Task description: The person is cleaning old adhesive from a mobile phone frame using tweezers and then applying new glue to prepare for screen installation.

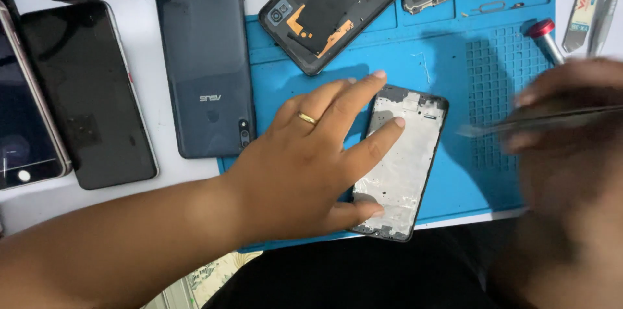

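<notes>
A blue work mat (454, 69) covers the surface, and a stripped phone frame (405, 160) lies on its near edge. The left hand (311, 160) presses it flat, fingers spread. The blurred right hand (571, 134) pinches tweezers (538, 121), which I judge need steadying before picking at the frame.

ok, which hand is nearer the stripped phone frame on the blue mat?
Left. The left hand lies flat on the stripped phone frame, fingers pressing its left edge. The right hand, blurred, holds tweezers off to the frame's right, not touching it.
</notes>
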